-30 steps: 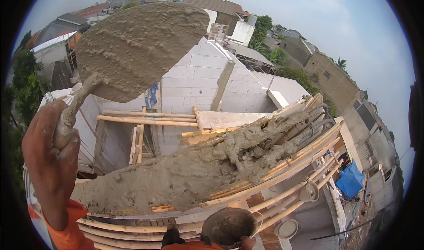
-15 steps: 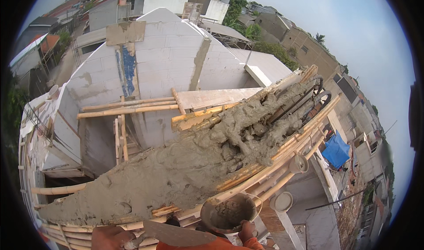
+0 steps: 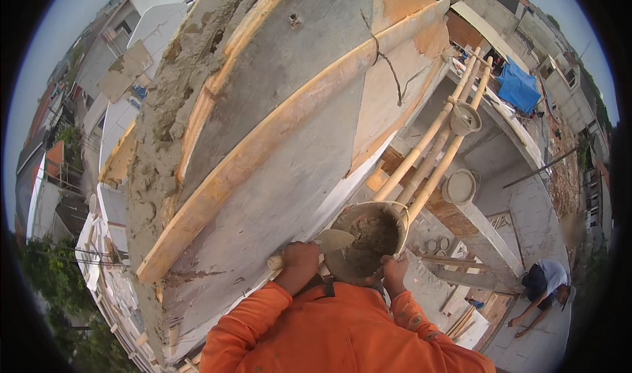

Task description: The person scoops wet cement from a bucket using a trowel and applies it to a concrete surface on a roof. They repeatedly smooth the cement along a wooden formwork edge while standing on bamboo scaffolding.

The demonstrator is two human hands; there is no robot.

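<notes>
My left hand (image 3: pixel 299 264) is closed round a trowel (image 3: pixel 336 240), whose rounded blade points right over the near rim of a bucket. The bucket (image 3: pixel 333 262) holds grey wet mortar (image 3: pixel 370 240) and stands in front of my chest. At its right rim, my right hand (image 3: pixel 394 271) is closed on the edge. Left and ahead rises a board form (image 3: pixel 276 169) with a wooden batten (image 3: pixel 263 138) along its side. Wet mortar (image 3: pixel 153 169) lies along the form's upper edge.
Bamboo poles (image 3: pixel 428 150) run away to the right, beside a small bucket (image 3: pixel 465 119) and a pale round pail (image 3: pixel 459 186). Far below on the right, another person (image 3: pixel 550 283) bends over. A blue tarp (image 3: pixel 517 84) hangs beyond. Bent wires (image 3: pixel 376 52) stick out of the form.
My view has swung down and toward the form's side, so the mortar-covered top now sits at the left. The trowel blade has come from left of the bucket to its rim. Both grips persist.
</notes>
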